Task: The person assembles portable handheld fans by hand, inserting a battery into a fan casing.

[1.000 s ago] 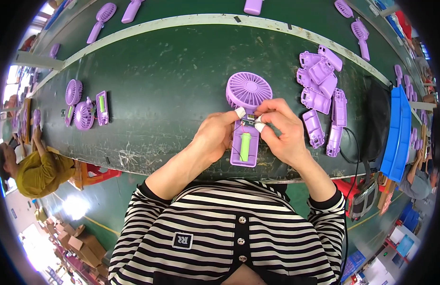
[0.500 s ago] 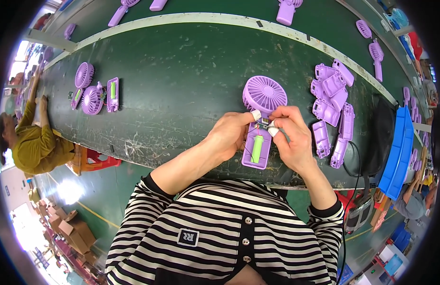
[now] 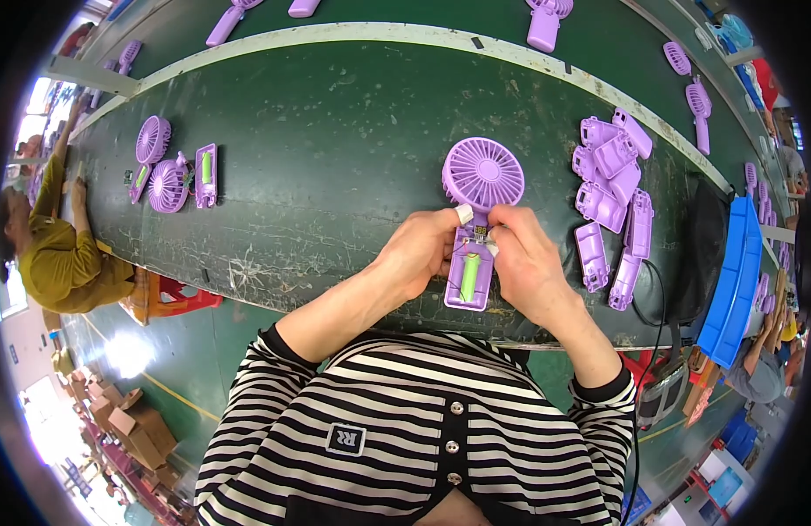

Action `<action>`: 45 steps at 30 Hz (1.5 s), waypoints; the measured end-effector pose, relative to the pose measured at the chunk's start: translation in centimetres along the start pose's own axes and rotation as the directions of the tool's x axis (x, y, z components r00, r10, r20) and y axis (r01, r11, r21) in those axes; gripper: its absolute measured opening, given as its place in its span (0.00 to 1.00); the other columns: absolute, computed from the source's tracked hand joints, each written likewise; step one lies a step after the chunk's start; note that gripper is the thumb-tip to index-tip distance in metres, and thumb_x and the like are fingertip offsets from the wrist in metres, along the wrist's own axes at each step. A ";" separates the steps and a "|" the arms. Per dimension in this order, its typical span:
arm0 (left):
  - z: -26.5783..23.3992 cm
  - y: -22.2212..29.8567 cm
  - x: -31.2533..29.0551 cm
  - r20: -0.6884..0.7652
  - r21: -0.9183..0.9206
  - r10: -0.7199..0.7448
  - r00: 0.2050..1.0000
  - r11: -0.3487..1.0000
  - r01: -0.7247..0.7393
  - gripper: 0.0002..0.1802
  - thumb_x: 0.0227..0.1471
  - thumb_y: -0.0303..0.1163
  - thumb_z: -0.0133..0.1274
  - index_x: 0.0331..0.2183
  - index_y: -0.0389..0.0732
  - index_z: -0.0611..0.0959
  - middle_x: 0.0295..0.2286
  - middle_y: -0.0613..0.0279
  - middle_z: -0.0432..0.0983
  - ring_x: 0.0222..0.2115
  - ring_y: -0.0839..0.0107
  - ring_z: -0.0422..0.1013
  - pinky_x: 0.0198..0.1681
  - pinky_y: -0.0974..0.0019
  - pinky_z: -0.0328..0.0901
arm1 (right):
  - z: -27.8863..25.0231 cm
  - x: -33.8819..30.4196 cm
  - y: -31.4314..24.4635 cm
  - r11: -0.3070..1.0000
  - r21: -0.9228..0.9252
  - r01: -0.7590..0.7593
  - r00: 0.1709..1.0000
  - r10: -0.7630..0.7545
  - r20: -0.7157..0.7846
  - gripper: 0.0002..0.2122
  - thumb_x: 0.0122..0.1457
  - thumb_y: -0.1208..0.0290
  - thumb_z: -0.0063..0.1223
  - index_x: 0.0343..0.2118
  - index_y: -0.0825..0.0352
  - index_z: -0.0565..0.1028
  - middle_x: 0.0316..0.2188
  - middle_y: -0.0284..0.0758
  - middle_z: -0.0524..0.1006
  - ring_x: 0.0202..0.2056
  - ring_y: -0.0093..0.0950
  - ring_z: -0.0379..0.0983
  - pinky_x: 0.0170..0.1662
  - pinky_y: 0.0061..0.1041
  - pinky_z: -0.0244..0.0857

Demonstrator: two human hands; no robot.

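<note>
In front of me lies a purple handheld fan [image 3: 484,173], its handle open toward me. A green cylindrical battery [image 3: 470,278] rests in the handle shell [image 3: 458,300], with a small circuit board [image 3: 481,233] and thin wires above it. My left hand [image 3: 420,250] grips the left side of the handle near its neck, thumb covered in white. My right hand [image 3: 530,257] is closed at the board's right side, fingertips pressed against it; the white-covered finger partly shows. Whether the right fingers pinch the board or only push it is hard to see.
Loose purple handle covers [image 3: 609,175] are piled to my right, near a black cable [image 3: 661,302] and a blue tray [image 3: 729,280]. More fan parts [image 3: 169,184] lie at the left. Finished-looking fans [image 3: 544,26] sit beyond the pale strip. A person in yellow [image 3: 68,263] works at far left.
The circuit board has gone from tilted between my fingers to lying flatter in the handle. My right hand has moved slightly down and left. Fans beyond the strip have shifted right.
</note>
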State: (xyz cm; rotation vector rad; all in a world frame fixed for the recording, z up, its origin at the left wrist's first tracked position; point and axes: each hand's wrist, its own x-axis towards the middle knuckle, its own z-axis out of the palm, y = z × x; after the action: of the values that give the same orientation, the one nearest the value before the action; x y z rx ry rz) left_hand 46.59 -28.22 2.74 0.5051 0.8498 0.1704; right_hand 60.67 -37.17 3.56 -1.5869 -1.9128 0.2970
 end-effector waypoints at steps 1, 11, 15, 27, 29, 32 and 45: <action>0.0 0.0 0.0 0.001 0.000 -0.002 1.000 1.000 0.002 0.13 0.53 0.36 0.43 0.35 0.36 0.73 0.27 0.63 0.72 0.26 0.77 0.69 0.25 0.75 0.63 | 0.1 -0.2 0.1 0.999 -0.038 0.005 0.999 -0.004 0.041 0.11 0.37 0.87 0.47 0.28 0.76 0.68 0.36 0.41 0.66 0.35 0.37 0.67 0.34 0.29 0.66; -1.0 -1.6 0.7 0.011 0.167 0.077 0.997 0.983 -0.078 0.11 0.47 0.28 0.51 0.35 0.33 0.77 0.28 0.61 0.74 0.26 0.76 0.71 0.29 0.72 0.67 | 0.5 -0.4 0.2 0.995 -0.096 0.008 0.991 0.005 0.134 0.11 0.37 0.83 0.48 0.28 0.75 0.68 0.39 0.40 0.65 0.38 0.38 0.65 0.38 0.32 0.65; -1.0 -1.6 1.0 -0.003 0.179 0.095 0.996 0.980 -0.093 0.10 0.48 0.26 0.50 0.35 0.32 0.77 0.28 0.61 0.74 0.26 0.75 0.71 0.29 0.71 0.68 | 0.8 -0.4 0.5 0.994 -0.106 0.037 0.995 -0.027 0.098 0.10 0.38 0.81 0.48 0.28 0.76 0.68 0.38 0.41 0.65 0.37 0.38 0.65 0.38 0.32 0.63; -1.1 -2.7 1.3 -0.021 0.171 0.094 0.995 0.981 -0.089 0.10 0.49 0.28 0.50 0.32 0.31 0.78 0.25 0.62 0.74 0.22 0.76 0.70 0.24 0.72 0.66 | 1.3 -1.0 -0.4 0.971 -0.227 -0.074 0.997 0.077 0.004 0.06 0.40 0.81 0.49 0.25 0.67 0.69 0.24 0.36 0.66 0.26 0.36 0.66 0.29 0.32 0.59; -1.1 -2.7 1.2 -0.022 0.159 0.095 0.995 0.983 -0.090 0.10 0.49 0.28 0.51 0.32 0.30 0.78 0.25 0.61 0.74 0.22 0.75 0.69 0.23 0.72 0.65 | 1.4 -1.1 -0.3 0.968 -0.229 -0.100 0.994 0.107 0.019 0.06 0.39 0.79 0.51 0.23 0.66 0.69 0.23 0.34 0.65 0.25 0.34 0.67 0.28 0.31 0.58; -0.9 -2.7 1.2 -0.053 0.157 0.079 0.995 0.985 -0.070 0.10 0.48 0.28 0.51 0.31 0.30 0.78 0.24 0.61 0.74 0.21 0.75 0.69 0.23 0.72 0.65 | 1.3 -1.1 -0.3 0.971 -0.213 -0.110 0.992 0.119 0.031 0.05 0.39 0.79 0.50 0.22 0.67 0.69 0.22 0.35 0.65 0.24 0.35 0.67 0.28 0.32 0.59; -0.4 -1.6 1.7 -0.120 0.198 0.105 0.987 0.977 -0.079 0.09 0.46 0.28 0.53 0.28 0.31 0.77 0.24 0.60 0.73 0.22 0.74 0.70 0.23 0.72 0.66 | 1.6 -0.5 1.2 0.991 -0.055 -0.120 0.992 0.121 0.025 0.07 0.40 0.84 0.46 0.25 0.69 0.68 0.24 0.38 0.66 0.25 0.39 0.66 0.28 0.35 0.61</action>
State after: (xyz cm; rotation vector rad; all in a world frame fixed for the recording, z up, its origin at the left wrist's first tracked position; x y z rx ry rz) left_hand 47.33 -28.86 0.62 0.7220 0.9763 0.2090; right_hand 60.73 -37.05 1.52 -1.7459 -1.8636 0.3237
